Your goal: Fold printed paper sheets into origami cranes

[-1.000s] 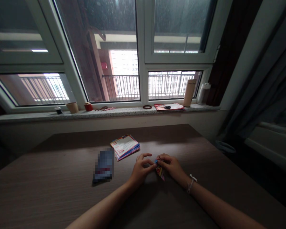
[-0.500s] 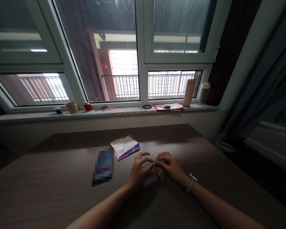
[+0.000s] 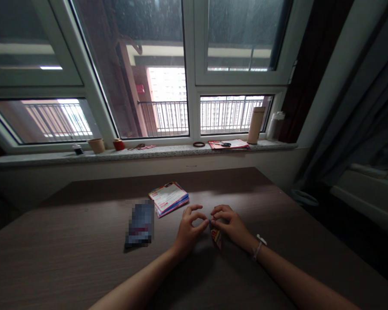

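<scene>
Both of my hands meet over the dark wooden table [image 3: 67,258], pinching a small folded piece of colourful paper [image 3: 216,236] between them. My left hand [image 3: 189,228] has its thumb and forefinger closed on the paper's upper tip. My right hand [image 3: 231,224], with a pale band at the wrist, curls over the paper from the right and hides its top part. The paper's red and yellow lower end points down towards me, just above the table.
A stack of colourful leaflets [image 3: 168,198] lies beyond my left hand, and a dark blurred-out flat object [image 3: 140,224] to its left. On the window sill [image 3: 35,158] stand a cup [image 3: 96,145], a red pot [image 3: 118,144], papers [image 3: 228,144] and a tall flask [image 3: 254,119].
Both hands have shifted slightly away from me with the paper. The paper has tilted so less of it shows under my right hand.
</scene>
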A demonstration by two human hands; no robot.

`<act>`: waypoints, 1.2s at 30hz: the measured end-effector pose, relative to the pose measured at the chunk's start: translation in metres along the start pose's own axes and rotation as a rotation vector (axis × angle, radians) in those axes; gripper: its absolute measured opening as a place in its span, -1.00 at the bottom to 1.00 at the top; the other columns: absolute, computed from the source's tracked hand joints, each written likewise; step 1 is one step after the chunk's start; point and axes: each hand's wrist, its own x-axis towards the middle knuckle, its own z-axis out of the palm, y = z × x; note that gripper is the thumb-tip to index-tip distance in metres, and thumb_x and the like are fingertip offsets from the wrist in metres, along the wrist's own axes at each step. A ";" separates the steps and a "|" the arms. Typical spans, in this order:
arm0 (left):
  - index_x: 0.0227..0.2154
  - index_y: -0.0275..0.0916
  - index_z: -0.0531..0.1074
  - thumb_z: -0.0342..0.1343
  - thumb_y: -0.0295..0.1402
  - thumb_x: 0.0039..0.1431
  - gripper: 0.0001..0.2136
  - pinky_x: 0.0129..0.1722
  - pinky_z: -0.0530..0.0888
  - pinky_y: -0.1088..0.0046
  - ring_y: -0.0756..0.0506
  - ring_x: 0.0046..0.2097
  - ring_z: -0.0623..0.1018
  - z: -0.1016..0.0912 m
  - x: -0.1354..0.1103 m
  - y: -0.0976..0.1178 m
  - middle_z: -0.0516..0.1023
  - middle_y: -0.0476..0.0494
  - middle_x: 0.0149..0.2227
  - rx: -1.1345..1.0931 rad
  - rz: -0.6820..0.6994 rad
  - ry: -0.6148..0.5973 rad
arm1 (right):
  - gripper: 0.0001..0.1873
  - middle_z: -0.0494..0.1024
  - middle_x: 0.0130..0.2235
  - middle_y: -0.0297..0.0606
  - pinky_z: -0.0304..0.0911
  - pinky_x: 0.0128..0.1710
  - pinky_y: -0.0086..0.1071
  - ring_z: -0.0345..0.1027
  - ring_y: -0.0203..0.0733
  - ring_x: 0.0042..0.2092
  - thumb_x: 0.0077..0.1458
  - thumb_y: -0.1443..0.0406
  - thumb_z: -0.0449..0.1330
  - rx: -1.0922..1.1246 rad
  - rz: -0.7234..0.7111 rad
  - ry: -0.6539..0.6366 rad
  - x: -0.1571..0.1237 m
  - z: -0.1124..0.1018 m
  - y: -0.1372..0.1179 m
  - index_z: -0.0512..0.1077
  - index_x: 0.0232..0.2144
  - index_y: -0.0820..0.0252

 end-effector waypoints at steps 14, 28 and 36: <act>-0.49 -0.15 0.55 0.23 -0.28 0.04 -0.90 0.16 0.25 0.16 -0.22 0.11 0.37 0.000 0.001 0.001 0.42 -0.14 0.01 -0.012 -0.023 -0.026 | -0.74 0.39 -0.10 -0.17 0.14 0.08 -0.21 0.27 -0.06 0.03 -0.02 0.07 0.31 0.050 0.092 0.061 0.000 0.000 -0.001 0.57 -0.45 0.13; -0.49 -0.16 0.55 0.24 -0.28 0.03 -0.91 0.15 0.25 0.12 -0.24 0.10 0.37 0.001 0.001 -0.003 0.42 -0.17 0.00 -0.020 -0.010 -0.050 | -0.82 0.37 -0.06 -0.20 0.08 0.13 -0.20 0.20 -0.09 0.08 0.10 0.16 0.19 -0.048 0.056 -0.030 0.000 0.003 -0.005 0.48 -0.42 0.13; -0.48 -0.17 0.55 0.23 -0.28 0.04 -0.91 0.16 0.25 0.11 -0.24 0.11 0.37 0.000 0.002 -0.004 0.42 -0.17 0.00 -0.041 -0.039 -0.035 | -0.75 0.37 -0.09 -0.19 0.10 0.12 -0.21 0.24 -0.09 0.05 0.08 0.09 0.22 -0.020 0.061 -0.011 0.000 0.000 0.003 0.51 -0.39 0.15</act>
